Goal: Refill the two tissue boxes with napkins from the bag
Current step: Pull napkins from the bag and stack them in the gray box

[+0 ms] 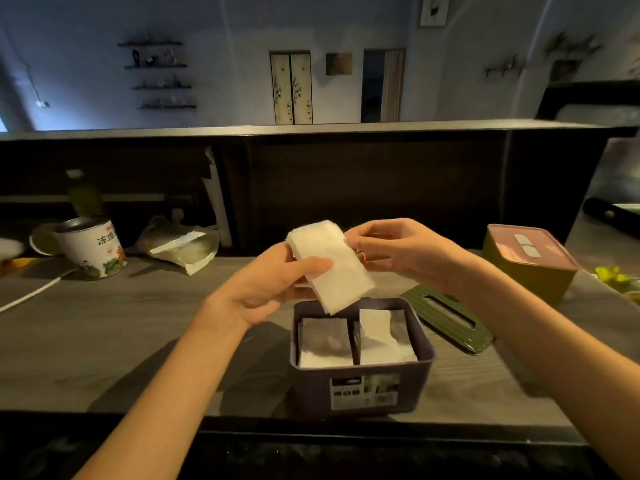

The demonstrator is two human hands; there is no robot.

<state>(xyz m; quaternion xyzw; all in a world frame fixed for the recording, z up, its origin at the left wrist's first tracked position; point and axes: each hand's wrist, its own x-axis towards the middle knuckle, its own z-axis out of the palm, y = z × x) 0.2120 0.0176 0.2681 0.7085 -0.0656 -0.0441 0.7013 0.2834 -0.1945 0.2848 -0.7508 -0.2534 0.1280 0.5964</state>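
Observation:
My left hand (270,282) grips a stack of white napkins (332,268) from below, tilted over the open purple tissue box (363,389). My right hand (391,251) pinches the stack's far upper corner. Inside the purple box lie two piles of napkins (381,341) side by side. Its green slotted lid (450,317) lies flat on the counter to the right of the box. A second tissue box (526,265), olive with a pink lid on, stands at the right. A clear plastic bag (176,247) lies at the back left.
A white printed tin (93,251) stands at the left beside a white cable (31,296). A dark raised counter wall (346,188) runs behind the grey wooden worktop (104,341). Small yellow-green items (613,275) sit at the far right edge.

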